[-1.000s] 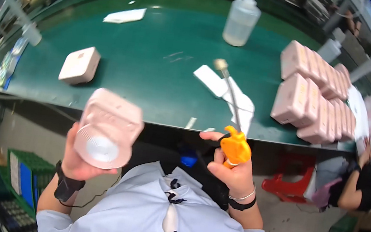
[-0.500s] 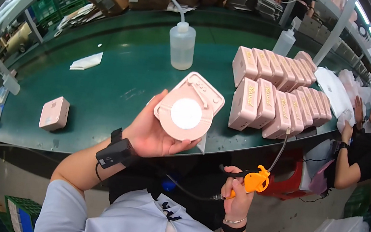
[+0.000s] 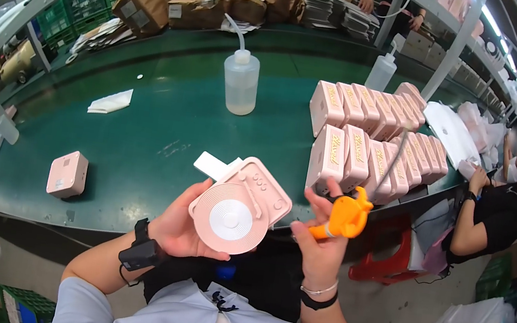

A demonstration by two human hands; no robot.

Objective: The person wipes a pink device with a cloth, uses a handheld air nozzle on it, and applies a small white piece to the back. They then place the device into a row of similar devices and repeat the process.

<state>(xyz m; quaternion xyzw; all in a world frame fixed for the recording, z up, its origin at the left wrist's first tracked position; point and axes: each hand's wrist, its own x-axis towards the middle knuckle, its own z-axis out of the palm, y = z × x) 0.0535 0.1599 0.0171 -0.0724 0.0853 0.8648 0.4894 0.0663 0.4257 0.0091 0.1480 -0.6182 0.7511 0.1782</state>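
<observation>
The left hand [image 3: 179, 230] cups a pink gadget [image 3: 239, 206] from beneath, fingers curled around its edge, just in front of the green table [image 3: 143, 132]. The right hand [image 3: 320, 243] is closed around an orange tool [image 3: 344, 218] beside it, near pink boxes [image 3: 374, 138] on the table.

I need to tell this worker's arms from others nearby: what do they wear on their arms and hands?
Both hands are bare. The left hand has a black band with a small black device at the wrist. The right hand has a thin pale bracelet and a black band. Pale blue-grey short sleeves.
</observation>
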